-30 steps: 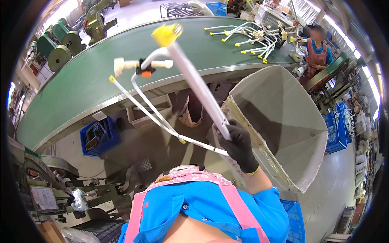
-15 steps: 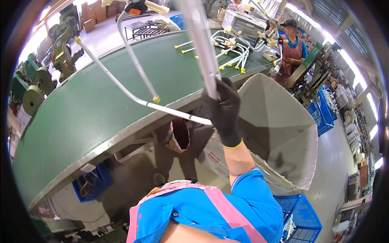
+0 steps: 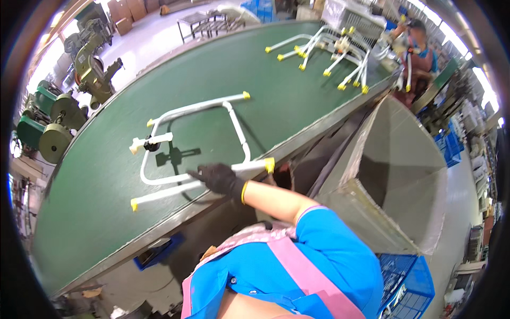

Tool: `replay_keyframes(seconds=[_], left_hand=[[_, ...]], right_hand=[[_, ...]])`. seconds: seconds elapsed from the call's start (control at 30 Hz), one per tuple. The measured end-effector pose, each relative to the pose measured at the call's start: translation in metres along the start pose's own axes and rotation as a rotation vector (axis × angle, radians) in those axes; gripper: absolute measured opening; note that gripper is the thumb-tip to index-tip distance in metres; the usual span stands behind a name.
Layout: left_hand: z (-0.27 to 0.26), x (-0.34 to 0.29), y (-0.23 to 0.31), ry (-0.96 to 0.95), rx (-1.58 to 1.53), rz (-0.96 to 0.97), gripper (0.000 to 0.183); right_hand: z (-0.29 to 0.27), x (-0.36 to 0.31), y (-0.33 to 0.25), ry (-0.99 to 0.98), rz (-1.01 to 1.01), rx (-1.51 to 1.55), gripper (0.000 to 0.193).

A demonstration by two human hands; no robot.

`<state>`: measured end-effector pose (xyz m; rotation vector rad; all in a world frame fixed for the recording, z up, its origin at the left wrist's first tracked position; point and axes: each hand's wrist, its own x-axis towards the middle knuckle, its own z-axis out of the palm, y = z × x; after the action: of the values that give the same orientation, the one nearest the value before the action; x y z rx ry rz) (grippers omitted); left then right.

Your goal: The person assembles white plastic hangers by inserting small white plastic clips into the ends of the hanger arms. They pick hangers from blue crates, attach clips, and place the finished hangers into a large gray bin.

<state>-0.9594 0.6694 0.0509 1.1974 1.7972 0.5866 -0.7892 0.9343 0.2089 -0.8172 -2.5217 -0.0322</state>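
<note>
My right hand (image 3: 219,178), in a black glove with a yellow cuff, grips the near tube of a white tubular frame (image 3: 164,194). Its fingers wrap over the tube, with the index finger stretched along it. Yellow caps cover the tube ends. At the frame's left side sits a cream plastic fitting (image 3: 159,139) with a black part. The frame is low over the green conveyor belt (image 3: 95,212) and casts shadows there; whether every leg touches the belt I cannot tell. My left hand is out of view.
Several similar frames (image 3: 340,50) are heaped at the belt's far right, near a co-worker (image 3: 419,58). Beside the belt's metal edge stands a large open cardboard box (image 3: 404,196). Blue crates (image 3: 417,287) sit at lower right. Green machines (image 3: 56,141) line the left.
My right hand has come down and left, bringing the frame from a raised, upright position to low over the belt. My view has shifted, so the far frames show more fully.
</note>
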Motion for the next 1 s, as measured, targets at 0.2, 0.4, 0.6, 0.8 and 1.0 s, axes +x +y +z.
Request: replay_keyframes(seconds=[0.2,0.4,0.6,0.8,1.0], left_hand=[[-0.019,0.003,0.002,-0.033,0.059,-0.043,0.024],[-0.018,0.033,0.035,-0.055,0.162,0.006,0.023],[-0.003,0.1,0.136,0.003,0.275,0.307,0.021],[0.047,0.169,0.22,0.032,0.439,0.621,0.026],[0.067,0.174,0.215,0.212,0.61,0.705,0.031]], right_hand=[[0.021,0.076,0.028,0.116,0.089,-0.038,0.064],[0.008,-0.055,0.0,0.343,0.078,0.521,0.02],[0.021,-0.239,0.048,0.03,1.064,0.614,0.021],[0.093,-0.359,0.112,-0.202,1.546,0.482,0.042],[0.193,-0.417,0.164,-0.281,1.713,0.375,0.056]])
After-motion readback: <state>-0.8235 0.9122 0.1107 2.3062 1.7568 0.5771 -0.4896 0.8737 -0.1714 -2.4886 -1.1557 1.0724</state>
